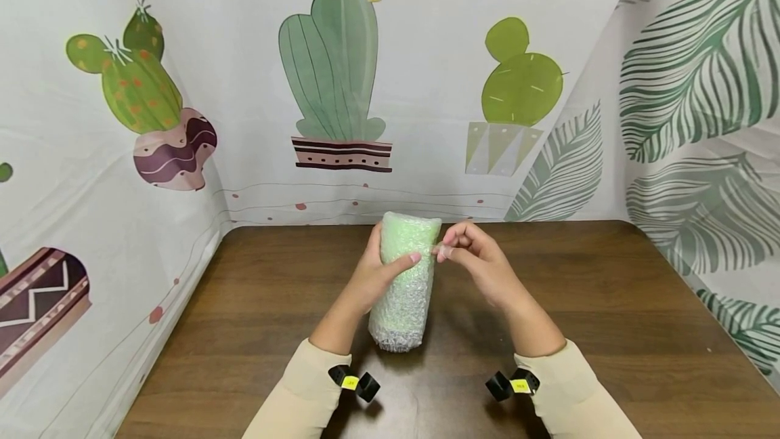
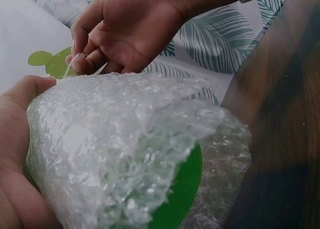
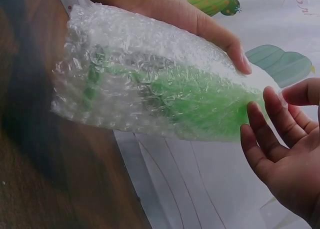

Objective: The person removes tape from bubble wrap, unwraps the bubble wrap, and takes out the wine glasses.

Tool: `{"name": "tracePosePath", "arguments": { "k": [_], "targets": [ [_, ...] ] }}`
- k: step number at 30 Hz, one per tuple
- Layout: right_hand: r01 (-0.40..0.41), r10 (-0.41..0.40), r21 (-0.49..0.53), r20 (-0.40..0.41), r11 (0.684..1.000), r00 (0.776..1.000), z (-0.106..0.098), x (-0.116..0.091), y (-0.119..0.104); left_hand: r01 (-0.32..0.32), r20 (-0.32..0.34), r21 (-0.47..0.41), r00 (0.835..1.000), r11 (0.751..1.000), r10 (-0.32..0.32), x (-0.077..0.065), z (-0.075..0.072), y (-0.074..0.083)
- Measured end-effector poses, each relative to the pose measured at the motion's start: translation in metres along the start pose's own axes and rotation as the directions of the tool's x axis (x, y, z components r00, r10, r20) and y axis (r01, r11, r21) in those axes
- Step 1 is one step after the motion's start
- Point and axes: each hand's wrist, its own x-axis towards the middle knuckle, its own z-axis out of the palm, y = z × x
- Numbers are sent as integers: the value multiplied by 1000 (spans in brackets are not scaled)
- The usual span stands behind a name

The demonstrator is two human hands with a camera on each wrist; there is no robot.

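Observation:
A green object with a rounded edge is wrapped in clear bubble wrap, making a long bundle that leans over the table. My left hand grips the bundle from its left side, thumb laid across the front. At the upper right edge my right hand pinches a small strip of clear tape between thumb and fingertips, close against the wrap. In the left wrist view the near end of the wrap gapes, and bare green shows inside it. The green shows through the layers in the right wrist view.
A dark brown wooden table lies beneath both hands. Behind it and at the sides hangs a white cloth printed with cacti and leaves. Black wrist cameras are strapped over the cream sleeves.

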Motion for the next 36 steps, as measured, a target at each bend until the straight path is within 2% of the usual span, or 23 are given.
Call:
{"name": "tracePosePath", "arguments": {
  "k": [11,36],
  "targets": [
    [-27,27,-8,3,1000,1000,-1,0,-3,-8,-1,5,1000,1000,8,1,-1,-2],
    [-24,24,25,-22,999,999,-1,0,-1,-10,3,52,1000,999,10,1,-2,-2]
  ]
}}
